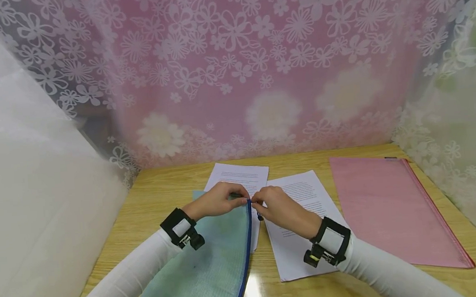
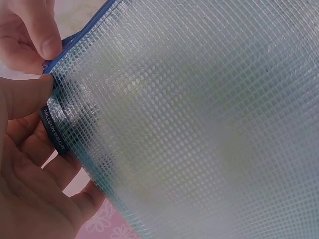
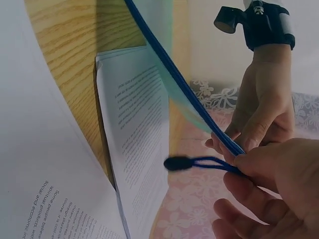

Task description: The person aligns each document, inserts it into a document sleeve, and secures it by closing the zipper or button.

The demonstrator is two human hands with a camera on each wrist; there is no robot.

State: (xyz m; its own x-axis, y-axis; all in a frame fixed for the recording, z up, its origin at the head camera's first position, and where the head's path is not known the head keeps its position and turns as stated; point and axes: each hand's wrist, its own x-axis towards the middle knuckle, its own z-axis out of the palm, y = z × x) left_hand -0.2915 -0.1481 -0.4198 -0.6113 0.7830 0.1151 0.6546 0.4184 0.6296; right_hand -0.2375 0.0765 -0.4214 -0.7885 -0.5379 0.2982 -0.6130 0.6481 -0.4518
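Left hand (image 1: 221, 199) and right hand (image 1: 283, 210) meet at a corner of the green mesh pouch (image 1: 212, 256)

The pouch slants over the left half of the wooden counter (image 1: 162, 186), running from its middle toward the near edge, with the held corner raised off the surface. The left hand's grip has that corner, thumb on one face and fingers behind, beside a dark label (image 2: 54, 130) reading MILLSUN. Close by, the right hand's grip pinches the end of the blue zip (image 1: 248, 244) between thumb and forefinger; the slider itself is hidden. A blue cord (image 3: 214, 162) with a black end (image 3: 178, 163) sticks out beside those fingers.

One stack of printed sheets (image 1: 240, 173) reaches close to the counter's far edge, partly covered by the pouch. A second printed stack (image 1: 308, 208) lies to its right, under the right forearm. A pink pouch (image 1: 391, 211) with a red zip (image 1: 441, 212) lies along the right edge, its top near the far right corner. Beyond the far edge hangs a pink flowered curtain (image 1: 237, 75).
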